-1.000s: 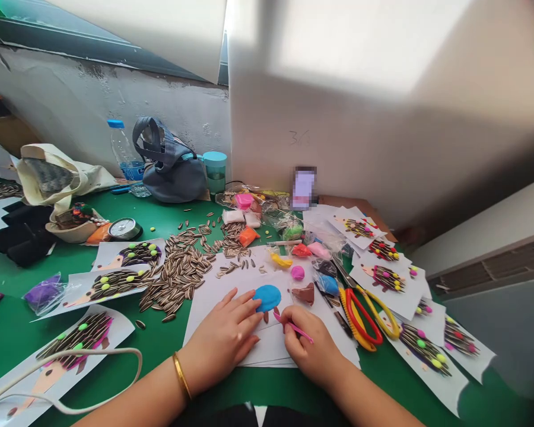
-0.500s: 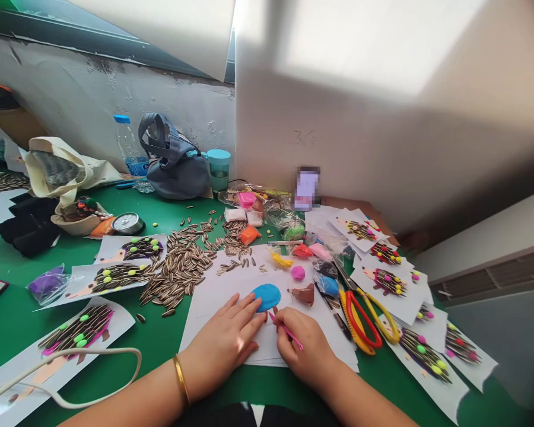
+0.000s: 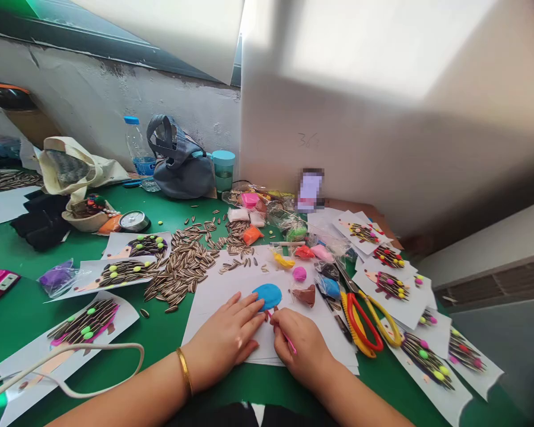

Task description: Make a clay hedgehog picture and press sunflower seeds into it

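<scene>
Our left hand (image 3: 225,333) lies on the white paper (image 3: 213,292), fingers slightly spread at the left edge of the blue oval (image 3: 269,295); our right hand's (image 3: 306,345) fingers pinch a pink tool (image 3: 291,345) on the oval's near side. Left, seeds (image 3: 182,268) cover the bench (image 3: 160,332).

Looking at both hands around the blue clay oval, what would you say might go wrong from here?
The left hand lies right at the edge of the blue clay oval, so it might dent or smudge it. The right hand holds a pink tool, its tip just below the oval; a slip could mark the clay. The scissors lie beside that hand and might get bumped.
</scene>
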